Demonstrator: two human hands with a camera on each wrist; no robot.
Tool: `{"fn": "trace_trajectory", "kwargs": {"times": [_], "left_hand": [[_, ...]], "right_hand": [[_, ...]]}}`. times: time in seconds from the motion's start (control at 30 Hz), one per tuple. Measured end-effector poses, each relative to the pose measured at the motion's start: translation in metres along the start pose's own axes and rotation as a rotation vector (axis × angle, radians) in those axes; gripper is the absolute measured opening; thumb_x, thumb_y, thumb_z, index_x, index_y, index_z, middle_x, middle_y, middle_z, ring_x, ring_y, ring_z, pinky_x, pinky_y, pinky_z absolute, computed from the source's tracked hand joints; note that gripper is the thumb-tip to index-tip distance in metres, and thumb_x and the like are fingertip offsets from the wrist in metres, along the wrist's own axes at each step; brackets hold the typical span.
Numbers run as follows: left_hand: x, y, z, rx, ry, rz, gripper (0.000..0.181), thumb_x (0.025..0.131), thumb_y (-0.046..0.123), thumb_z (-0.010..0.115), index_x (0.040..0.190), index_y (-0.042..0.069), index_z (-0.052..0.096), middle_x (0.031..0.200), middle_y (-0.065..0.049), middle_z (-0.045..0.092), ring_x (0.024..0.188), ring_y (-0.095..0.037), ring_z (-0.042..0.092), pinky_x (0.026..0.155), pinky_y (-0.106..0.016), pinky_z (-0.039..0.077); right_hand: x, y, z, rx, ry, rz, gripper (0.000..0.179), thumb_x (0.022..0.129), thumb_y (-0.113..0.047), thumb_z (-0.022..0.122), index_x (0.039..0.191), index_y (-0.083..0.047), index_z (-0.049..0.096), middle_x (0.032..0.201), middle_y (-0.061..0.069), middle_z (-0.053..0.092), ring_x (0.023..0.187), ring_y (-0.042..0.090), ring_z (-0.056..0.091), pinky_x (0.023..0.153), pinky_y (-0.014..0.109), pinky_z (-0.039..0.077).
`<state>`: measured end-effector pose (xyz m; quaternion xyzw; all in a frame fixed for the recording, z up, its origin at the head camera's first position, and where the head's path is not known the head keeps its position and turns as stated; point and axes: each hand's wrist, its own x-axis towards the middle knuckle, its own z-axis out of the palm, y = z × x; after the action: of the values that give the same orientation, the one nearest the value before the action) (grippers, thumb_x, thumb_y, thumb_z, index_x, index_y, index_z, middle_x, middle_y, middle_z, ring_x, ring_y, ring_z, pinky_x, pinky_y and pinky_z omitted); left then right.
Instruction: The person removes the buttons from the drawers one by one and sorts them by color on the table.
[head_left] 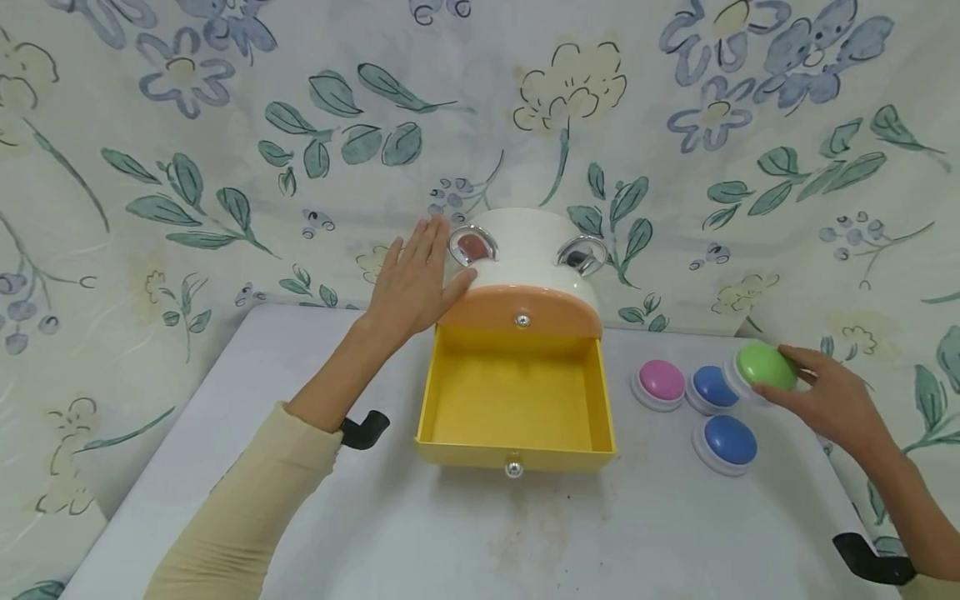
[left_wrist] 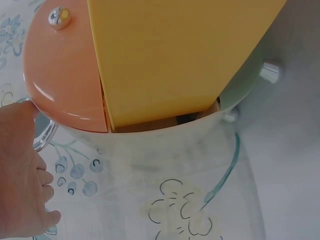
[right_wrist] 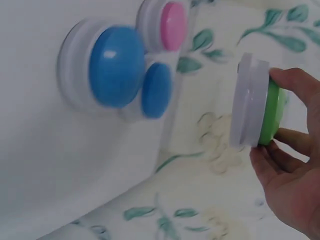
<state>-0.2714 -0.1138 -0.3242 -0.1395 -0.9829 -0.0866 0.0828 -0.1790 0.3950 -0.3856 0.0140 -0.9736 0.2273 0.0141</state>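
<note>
My right hand (head_left: 836,396) pinches a round green push button (head_left: 767,367) with a white base by its edges. In the right wrist view the green button (right_wrist: 272,112) is clear of the table, thumb on one side and fingers on the other. My left hand (head_left: 416,279), fingers straight, rests against the left side of a white cabinet (head_left: 525,242) with an orange upper drawer front (head_left: 480,310) and silver eye-like rings. Below that front, a yellow drawer (head_left: 517,392) is pulled out, nothing inside it. In the left wrist view the left thumb (left_wrist: 22,112) lies by the orange front.
Right of the drawer, a pink button (head_left: 662,380) and two blue buttons, one behind (head_left: 714,387) and one in front (head_left: 730,440), stand on the white table (head_left: 637,533). Floral cloth (head_left: 480,108) hangs behind the table. Black straps sit at both wrists.
</note>
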Motion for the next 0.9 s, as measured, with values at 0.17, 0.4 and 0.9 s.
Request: {"fn": "trace_trajectory", "kwargs": {"times": [0.17,0.4,0.9], "left_hand": [[0.001,0.000,0.000,0.000,-0.004,-0.003,0.083,0.103,0.052,0.040,0.159,0.002,0.004,0.166,-0.015,0.004,0.152,-0.029,0.002,0.120,-0.050,0.003],[0.001,0.000,0.002,-0.014,0.003,0.006,0.082,0.103,0.051,0.040,0.159,0.001,0.005,0.166,-0.015,0.005,0.152,-0.029,0.002,0.120,-0.049,0.001],[-0.001,0.000,0.001,-0.009,0.004,0.005,0.083,0.103,0.052,0.040,0.160,0.002,0.004,0.166,-0.014,0.004,0.152,-0.029,0.001,0.120,-0.049,0.002]], "right_hand": [[0.004,0.031,0.008,0.005,-0.001,0.060,0.080,0.096,-0.036,0.067,0.142,0.019,0.034,0.136,0.047,0.038,0.118,0.065,0.040,0.090,0.071,0.041],[0.004,0.069,0.021,-0.001,-0.038,0.117,0.081,0.097,-0.036,0.065,0.139,0.025,0.031,0.132,0.050,0.035,0.116,0.065,0.038,0.087,0.070,0.043],[0.010,0.088,0.050,0.037,-0.071,0.198,0.085,0.096,-0.039,0.065,0.137,0.026,0.030,0.133,0.050,0.033,0.120,0.065,0.035,0.095,0.070,0.037]]}}
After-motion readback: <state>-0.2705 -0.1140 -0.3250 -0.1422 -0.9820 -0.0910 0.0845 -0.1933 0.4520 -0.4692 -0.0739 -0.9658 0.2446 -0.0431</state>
